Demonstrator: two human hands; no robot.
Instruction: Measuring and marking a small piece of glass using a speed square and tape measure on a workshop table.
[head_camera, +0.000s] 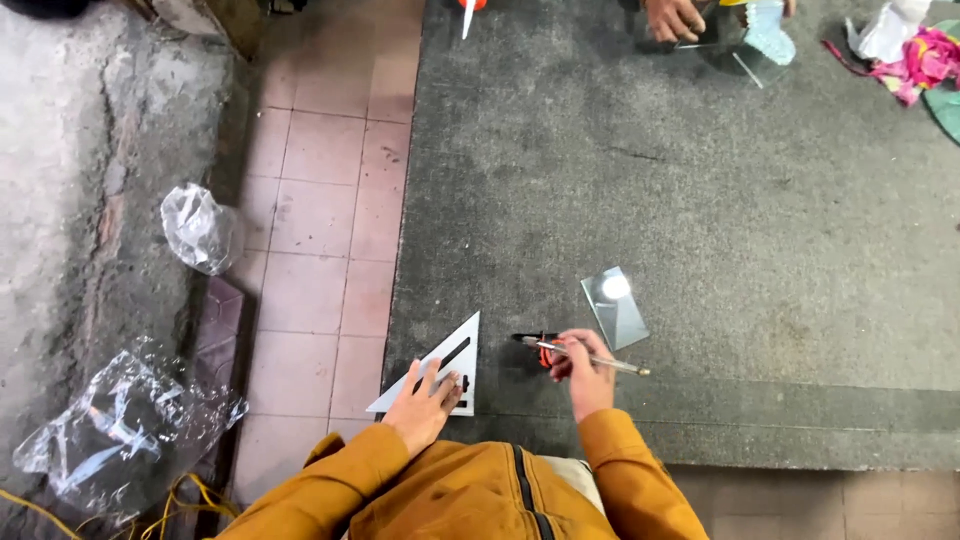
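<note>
Underneath everything you work on lies a broad grey mat (700, 200), dark and rough, covering most of the floor ahead of you, with pinkish floor tiles (320, 200) running along its edge on your left-hand side. Beyond those tiles, well apart from both your hands, crumpled clear plastic wrap (120, 430) sits on bare concrete.

Your left hand (425, 405) rests flat, fingers spread, on the lower part of a pale triangular set square (440, 370); it presses down rather than closing around it. The square's point rises away from your palm, toward the far side of the mat.

Your right hand (585, 370) is closed around a slim metal-tipped tool (590, 358) held like a pen, its shaft jutting out to the right of your fingers. Something small and orange shows inside that grip, but you cannot tell what it is. Just beyond your right knuckles, near but not touching, lies a small rectangular pane of glass (615, 308) catching a bright glint.

At the far edge, another person's hand (672, 18) works on its own pieces.
</note>
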